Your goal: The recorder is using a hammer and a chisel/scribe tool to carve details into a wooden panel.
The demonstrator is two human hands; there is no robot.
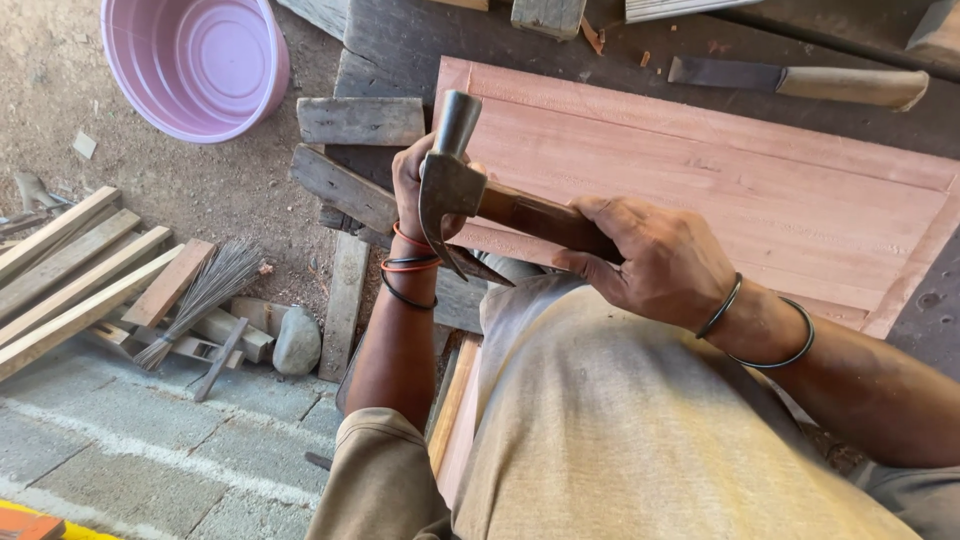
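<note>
the right hand (660, 262), right of centre in the frame, is clenched around the wooden handle of a claw hammer (455, 180). the hammer's steel head sits at centre, its face pointing up and its claw curving down. the left hand (415, 180) lies just behind the head, at the near left edge of a reddish wooden panel (720, 190); its fingers are hidden by the hammer, so i cannot tell whether it grips anything. red and black bangles ring the left wrist, dark ones the right.

the panel fills the upper right on a dark bench (400, 40). a chisel (800, 82) with a pale handle lies at the top right, well apart from the hands. a pink basin (195, 60) stands at the upper left on dirt. planks (70, 270), a small broom (200, 295) and a stone (297, 342) lie at lower left.
</note>
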